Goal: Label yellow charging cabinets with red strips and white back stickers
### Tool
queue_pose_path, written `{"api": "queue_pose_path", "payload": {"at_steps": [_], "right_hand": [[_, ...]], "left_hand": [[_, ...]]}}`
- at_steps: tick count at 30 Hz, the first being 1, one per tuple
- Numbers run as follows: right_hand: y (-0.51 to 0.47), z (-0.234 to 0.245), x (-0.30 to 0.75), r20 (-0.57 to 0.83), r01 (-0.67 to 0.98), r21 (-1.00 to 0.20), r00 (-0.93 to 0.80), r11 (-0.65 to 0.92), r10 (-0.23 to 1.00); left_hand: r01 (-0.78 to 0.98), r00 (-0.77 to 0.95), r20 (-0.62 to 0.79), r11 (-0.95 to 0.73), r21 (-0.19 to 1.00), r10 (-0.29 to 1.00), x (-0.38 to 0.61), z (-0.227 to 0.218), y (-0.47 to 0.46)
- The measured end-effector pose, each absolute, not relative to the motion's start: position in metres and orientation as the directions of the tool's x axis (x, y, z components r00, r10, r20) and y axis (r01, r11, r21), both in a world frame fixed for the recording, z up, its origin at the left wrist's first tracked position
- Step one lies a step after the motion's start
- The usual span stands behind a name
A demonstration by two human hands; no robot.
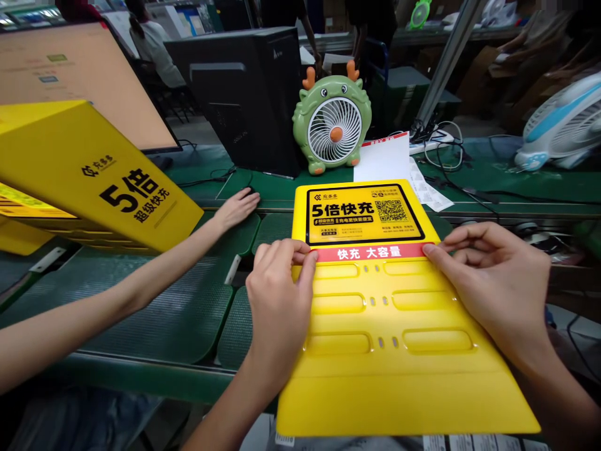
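A yellow plastic panel [394,401] with moulded slots lies in front of me, its far end on the green bench. Near that end it bears a black-framed label [350,219] with a QR code. Just below the label a red sticker strip [369,252] with white characters runs across the panel. My left hand [282,294] pinches the strip's left end between thumb and fingertips. At the right end, my right hand [498,275] pinches it the same way. Whether the strip's whole length touches the panel, I cannot tell.
To the left, a co-worker's hand [238,208] rests on a dark mouse beside a yellow cabinet [136,188] and a monitor [89,81]. A black computer case [239,100], a green fan [333,125], paper sheets [382,160], cables and a white-blue fan [563,125] line the bench's back.
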State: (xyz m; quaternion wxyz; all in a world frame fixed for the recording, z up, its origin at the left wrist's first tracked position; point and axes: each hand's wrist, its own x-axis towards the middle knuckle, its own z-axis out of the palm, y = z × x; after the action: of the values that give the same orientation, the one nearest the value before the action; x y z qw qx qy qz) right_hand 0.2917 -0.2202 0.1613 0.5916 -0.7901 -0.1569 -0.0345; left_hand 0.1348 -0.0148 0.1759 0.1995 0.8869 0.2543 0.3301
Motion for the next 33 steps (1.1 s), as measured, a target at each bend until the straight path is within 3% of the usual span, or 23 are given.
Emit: {"api": "queue_pose_path", "payload": {"at_steps": [26,33], "right_hand": [[-0.2216,0.1638,0.2919,0.208,0.262,-0.915,0.958,-0.306,0.199],[-0.2208,0.1616,0.2932,0.202,0.258,-0.907,0.96,-0.332,0.193]], "left_hand": [[0.343,0.655,0.457,-0.776,0.529,0.601,0.1336,0.1771,-0.0158],[0.43,0.642,0.317,-0.67,0.605,0.698,0.141,0.1855,-0.0145]]}}
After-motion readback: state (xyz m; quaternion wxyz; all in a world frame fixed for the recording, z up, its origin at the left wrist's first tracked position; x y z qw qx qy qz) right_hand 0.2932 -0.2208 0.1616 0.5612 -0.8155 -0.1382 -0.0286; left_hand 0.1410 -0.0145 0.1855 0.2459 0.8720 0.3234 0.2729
